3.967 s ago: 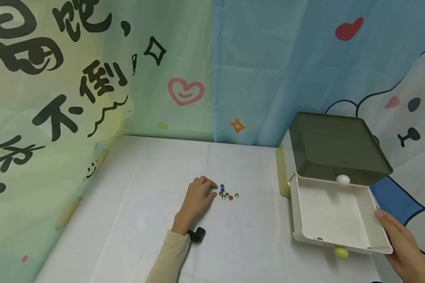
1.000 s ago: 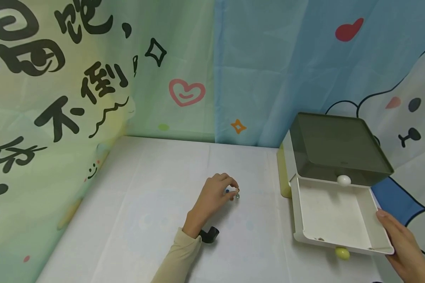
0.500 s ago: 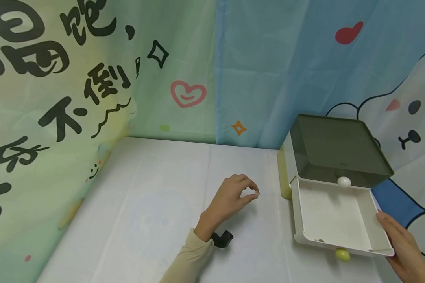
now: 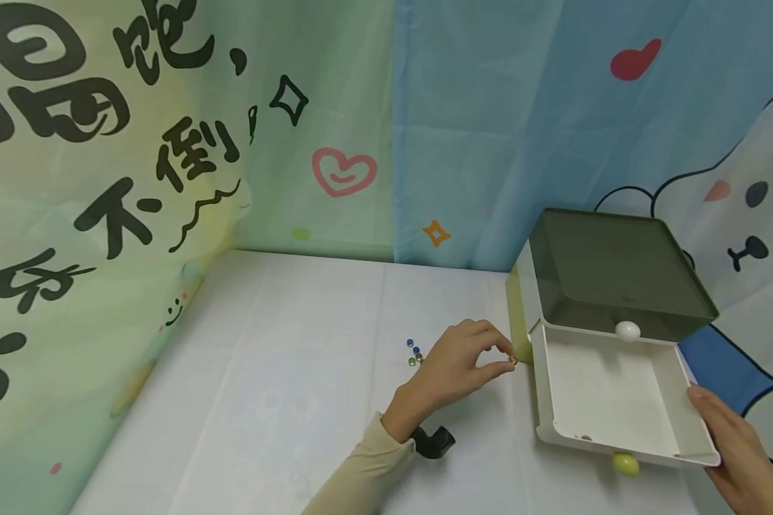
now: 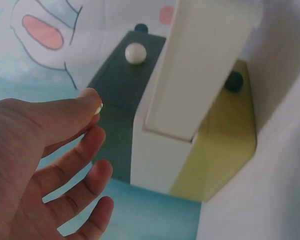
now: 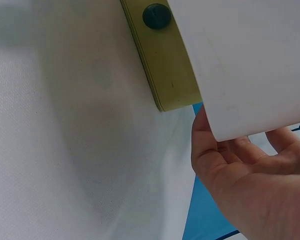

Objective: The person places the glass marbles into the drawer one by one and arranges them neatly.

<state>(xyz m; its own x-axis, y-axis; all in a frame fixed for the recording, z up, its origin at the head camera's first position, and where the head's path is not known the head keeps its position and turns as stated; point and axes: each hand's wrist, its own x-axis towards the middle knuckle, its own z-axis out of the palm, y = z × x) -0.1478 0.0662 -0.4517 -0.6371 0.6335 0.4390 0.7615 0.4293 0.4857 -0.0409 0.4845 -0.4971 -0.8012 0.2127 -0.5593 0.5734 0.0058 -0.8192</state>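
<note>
My left hand (image 4: pixel 460 366) pinches a small amber marble (image 4: pixel 512 360) between thumb and forefinger, just left of the pulled-out white drawer (image 4: pixel 608 393). In the left wrist view only a sliver of the marble (image 5: pixel 99 108) shows at the fingertips, and the other fingers are spread and loosely bent. My right hand (image 4: pixel 741 447) grips the drawer's right side wall near its front corner. Seen from the right wrist, fingers (image 6: pixel 205 135) reach round the edge and underside of the drawer. Several blue, greenish and amber marbles (image 4: pixel 416 350) lie on the table behind the left wrist, partly hidden by it.
The small cabinet has a dark green upper drawer (image 4: pixel 618 265) with a white knob (image 4: pixel 628 330), and a yellow-green lower part (image 4: pixel 520 315). A yellow-green knob (image 4: pixel 626 464) sits on the white drawer's front. Printed cloth (image 4: pixel 464 129) hangs behind the white table (image 4: pixel 283 372).
My left hand has picked up the amber marble from the group and carried it right, toward the drawer. The remaining marbles have come back into view. My right hand stays on the drawer.
</note>
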